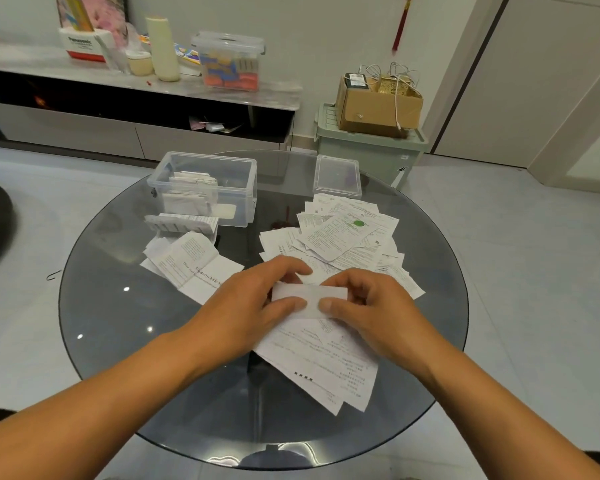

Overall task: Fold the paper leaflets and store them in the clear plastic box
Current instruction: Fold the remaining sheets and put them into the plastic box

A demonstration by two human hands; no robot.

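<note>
A small folded white leaflet [309, 299] is pinched between both hands above the middle of the round glass table. My left hand [253, 306] grips its left end and my right hand [368, 306] grips its right end. Under the hands lie flat printed leaflets [326, 362]. A loose pile of unfolded leaflets [343, 233] spreads behind the hands to the right. The clear plastic box [205, 187] stands at the back left with several folded leaflets inside. More leaflets [191, 261] lie in front of the box.
The box's clear lid [338, 176] lies at the back right of the glass table [118, 323]. A green storage bin [368, 147] with a cardboard carton on it stands on the floor behind. A low cabinet with clutter runs along the wall.
</note>
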